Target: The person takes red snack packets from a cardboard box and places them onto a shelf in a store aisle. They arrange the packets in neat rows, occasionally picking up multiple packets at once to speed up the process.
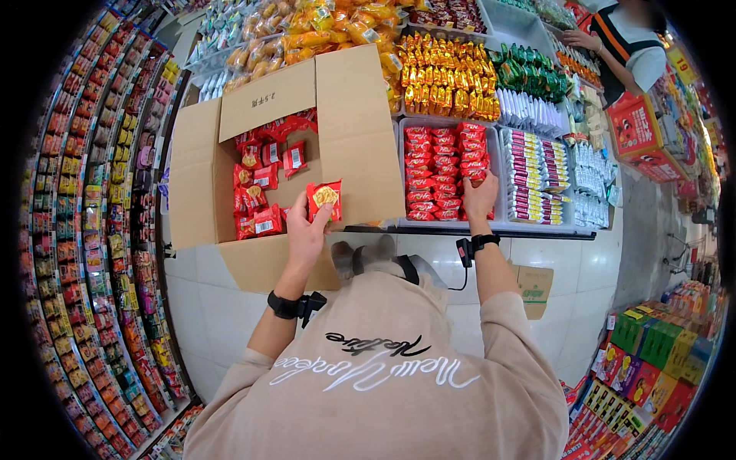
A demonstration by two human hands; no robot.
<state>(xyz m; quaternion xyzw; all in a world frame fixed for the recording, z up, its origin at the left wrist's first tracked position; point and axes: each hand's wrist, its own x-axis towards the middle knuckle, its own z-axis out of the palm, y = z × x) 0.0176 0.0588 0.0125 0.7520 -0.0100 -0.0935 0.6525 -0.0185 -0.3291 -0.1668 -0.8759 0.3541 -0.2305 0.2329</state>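
My left hand (306, 229) grips a red snack packet (325, 199), thumb across its front, over the near right part of an open cardboard box (356, 132). Loose red packets (267, 176) lie inside that box around a patch of bare cardboard bottom. To the right, my right hand (482, 194) reaches into a clear plastic bin (493, 144). Its fingertips touch red packets (444, 172) stacked there in three columns; whether they hold one is hidden. Each wrist wears a black strap with a small device.
Behind the bin stand gold-wrapped packets (448, 75) and green packets (526, 72). White-and-maroon packets (532, 175) fill the bin at right. Snack shelves (98, 230) run along the left. At the upper right is another person (627, 46). A flattened carton (535, 292) lies on the tiled floor.
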